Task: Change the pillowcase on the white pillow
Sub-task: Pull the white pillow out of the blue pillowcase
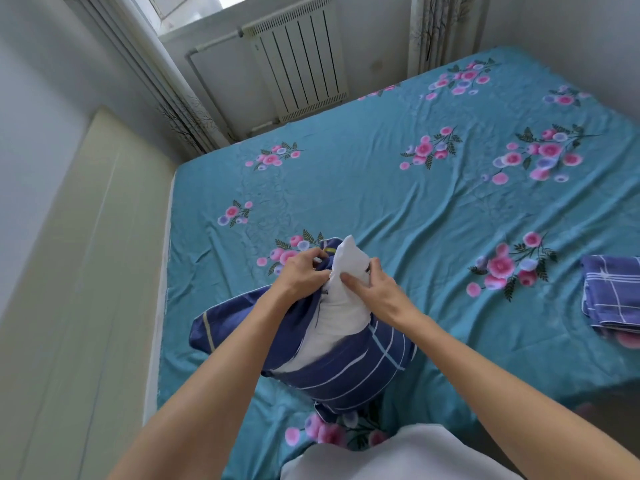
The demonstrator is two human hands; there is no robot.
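Between the two hands, a white pillow (341, 299) stands on end on the bed (433, 209), its top corner poking up above the fingers and its lower half inside a dark blue pillowcase (349, 372) with white stripes. The left hand (301, 273) has its fingers curled, pinching the pillowcase edge beside the pillow's left side. The right hand (374, 284) grips the pillow from the other side, thumb pressed flat on the white fabric, fingers wrapped behind. Well off to the right of the fingers, a folded blue pillowcase (611, 294) lies on the flowered teal sheet.
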